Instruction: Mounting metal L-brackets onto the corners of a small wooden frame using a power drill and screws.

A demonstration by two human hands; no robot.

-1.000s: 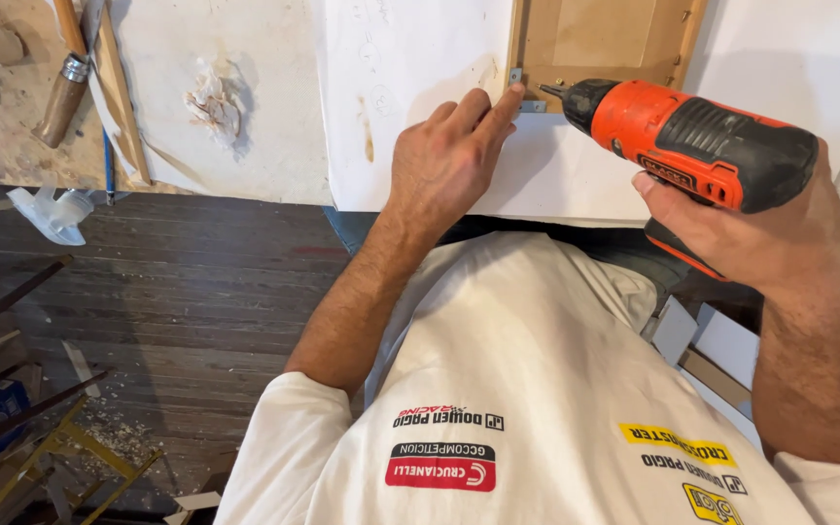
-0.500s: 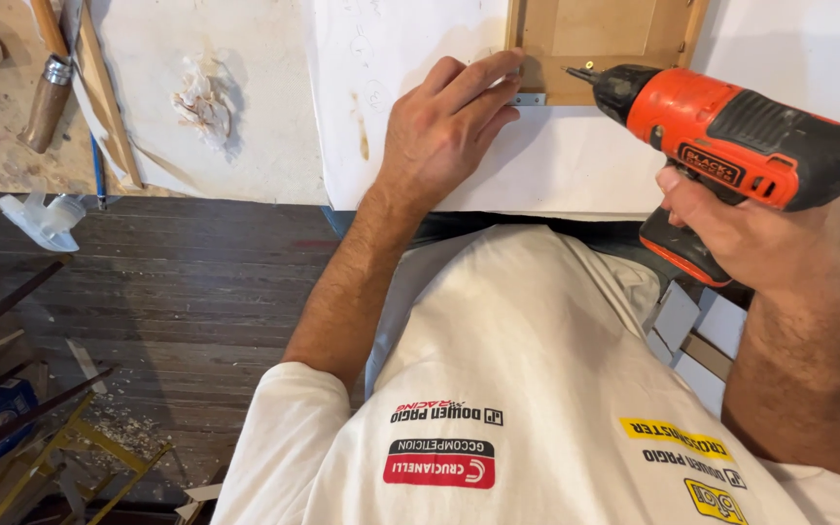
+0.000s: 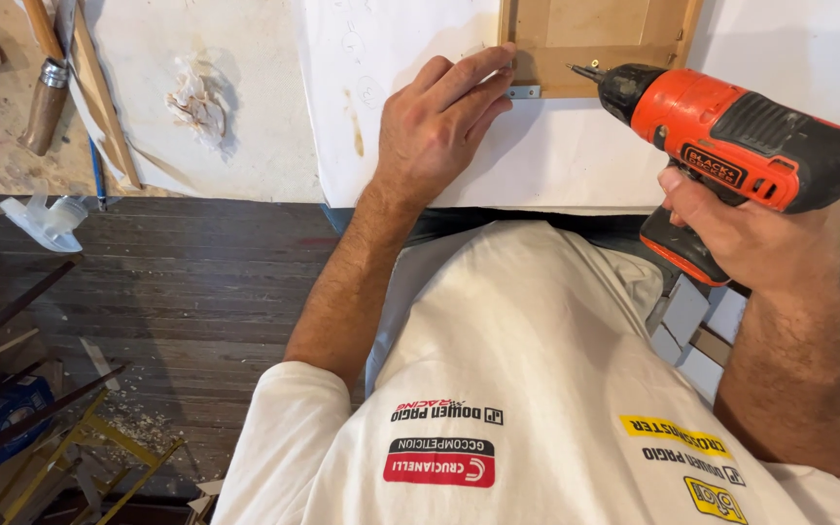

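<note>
Left hand (image 3: 435, 126) flat on the white board (image 3: 556, 160), fingers stretched open, fingertips touching a small metal bracket (image 3: 525, 91) below the wooden frame (image 3: 595, 39), right hand (image 3: 746, 228) closed around orange cordless drill (image 3: 731, 146), bit just right of the bracket

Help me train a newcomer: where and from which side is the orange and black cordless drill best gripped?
Grip the orange and black cordless drill by its handle below the body, coming from the rear, as the right hand does. The bit points left toward the small metal bracket under the left hand, so the nose end stays clear.
</note>
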